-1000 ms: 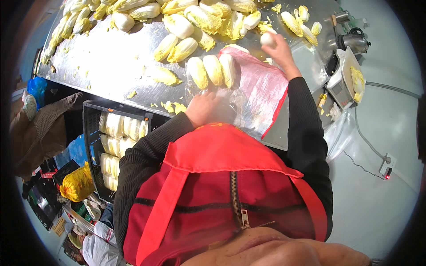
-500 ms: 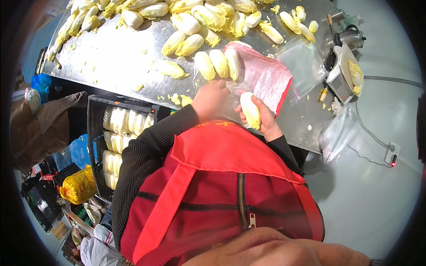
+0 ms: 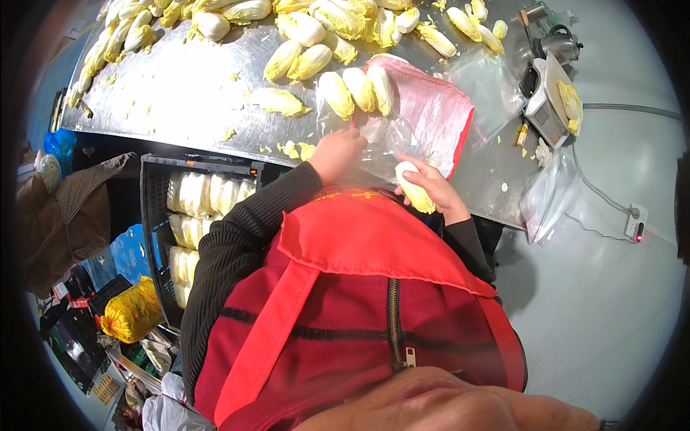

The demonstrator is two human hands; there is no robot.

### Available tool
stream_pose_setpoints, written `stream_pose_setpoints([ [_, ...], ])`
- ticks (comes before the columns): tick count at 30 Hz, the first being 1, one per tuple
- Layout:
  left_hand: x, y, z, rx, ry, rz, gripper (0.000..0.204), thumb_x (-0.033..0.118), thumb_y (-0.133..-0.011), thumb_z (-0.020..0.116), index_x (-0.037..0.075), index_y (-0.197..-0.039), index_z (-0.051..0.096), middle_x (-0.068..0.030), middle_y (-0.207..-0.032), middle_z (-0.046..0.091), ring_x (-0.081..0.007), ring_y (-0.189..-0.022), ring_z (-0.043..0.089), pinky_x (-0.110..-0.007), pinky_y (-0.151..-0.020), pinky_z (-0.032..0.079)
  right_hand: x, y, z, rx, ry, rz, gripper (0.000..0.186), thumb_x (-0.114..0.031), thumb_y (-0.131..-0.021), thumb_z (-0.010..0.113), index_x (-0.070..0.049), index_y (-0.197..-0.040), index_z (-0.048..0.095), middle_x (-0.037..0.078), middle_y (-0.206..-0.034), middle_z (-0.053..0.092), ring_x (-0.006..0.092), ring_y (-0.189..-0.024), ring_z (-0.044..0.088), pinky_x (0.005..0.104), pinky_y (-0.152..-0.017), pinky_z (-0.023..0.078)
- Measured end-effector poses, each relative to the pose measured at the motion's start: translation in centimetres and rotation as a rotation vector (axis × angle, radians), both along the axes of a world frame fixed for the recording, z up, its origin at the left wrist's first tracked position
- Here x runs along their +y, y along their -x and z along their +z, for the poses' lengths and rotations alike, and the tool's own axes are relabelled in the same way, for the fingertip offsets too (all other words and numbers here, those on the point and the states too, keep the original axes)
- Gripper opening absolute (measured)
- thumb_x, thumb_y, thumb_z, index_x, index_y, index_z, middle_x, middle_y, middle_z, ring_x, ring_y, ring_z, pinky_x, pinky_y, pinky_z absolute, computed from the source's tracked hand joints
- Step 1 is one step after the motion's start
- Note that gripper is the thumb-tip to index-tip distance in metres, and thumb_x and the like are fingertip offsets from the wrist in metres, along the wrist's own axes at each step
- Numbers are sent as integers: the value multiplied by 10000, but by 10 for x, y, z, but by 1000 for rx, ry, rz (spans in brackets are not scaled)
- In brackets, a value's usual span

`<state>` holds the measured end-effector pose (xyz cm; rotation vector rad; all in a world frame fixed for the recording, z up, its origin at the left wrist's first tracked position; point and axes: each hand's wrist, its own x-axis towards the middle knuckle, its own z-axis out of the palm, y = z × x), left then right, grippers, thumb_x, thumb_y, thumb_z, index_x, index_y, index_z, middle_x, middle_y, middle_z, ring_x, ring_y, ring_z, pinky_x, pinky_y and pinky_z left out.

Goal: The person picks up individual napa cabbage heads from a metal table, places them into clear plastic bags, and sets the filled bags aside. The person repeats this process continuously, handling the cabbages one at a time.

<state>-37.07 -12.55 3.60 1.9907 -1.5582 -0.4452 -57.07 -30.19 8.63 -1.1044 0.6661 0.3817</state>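
Right hand: the right hand (image 3: 431,188) is curled around a small pale napa cabbage (image 3: 415,187), fingers wrapped over its top, holding it at the near edge of the steel table (image 3: 187,100), just in front of the chest.
Left hand: the left hand (image 3: 338,152) is closed, pinching the edge of a clear plastic bag (image 3: 384,136) that lies crumpled on the table between the two hands.
Cabbage in hand: it touches the mouth of the clear bag; whether it is partly inside, I cannot tell.
Behind the bag: three trimmed cabbages (image 3: 357,90) lie side by side, just beside a pink mesh sack (image 3: 431,108).
Far side: more cabbages (image 3: 316,21) are heaped along the table's far edge.
Right of table: a small scale (image 3: 550,104).
Below left: a black crate (image 3: 154,208) filled with cabbages.
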Motion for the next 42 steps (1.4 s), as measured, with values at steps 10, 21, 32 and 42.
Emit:
stream_pose_setpoints([
  [10, -12, -1, 24, 195, 298, 228, 115, 62, -842, 610, 83, -954, 626, -135, -893, 603, -372, -824, 617, -455, -682, 498, 49, -56, -35, -192, 29, -347, 568, -141, -886, 611, -51, -1421, 441, 140, -1293, 561, 203, -1076, 615, 293, -891, 513],
  [21, -13, 12, 49, 293, 461, 38, 194, 21, -811, 605, 115, -977, 644, -100, -884, 612, -333, -827, 640, -390, -706, 528, 27, -102, -71, -421, 558, -334, 486, -244, -982, 504, 16, -1392, 486, 123, -1296, 594, 207, -1188, 557, 322, -1036, 417],
  [32, -33, -106, -23, 173, 57, 415, 349, 329, -897, 632, 43, -1090, 681, -171, -1029, 690, -345, -952, 658, -429, -840, 508, 42, -112, -81, -426, 697, -303, 570, -160, -919, 659, 27, -1418, 455, 101, -1254, 605, 173, -1077, 597, 296, -922, 480],
  [42, -58, -126, -31, 238, -336, 293, 398, 364, -877, 627, 37, -1097, 686, -172, -980, 708, -347, -904, 672, -404, -797, 511, 35, -107, -89, -318, 696, -220, 604, -94, -860, 707, -7, -1405, 461, 147, -1321, 553, 210, -1226, 515, 334, -1074, 373],
])
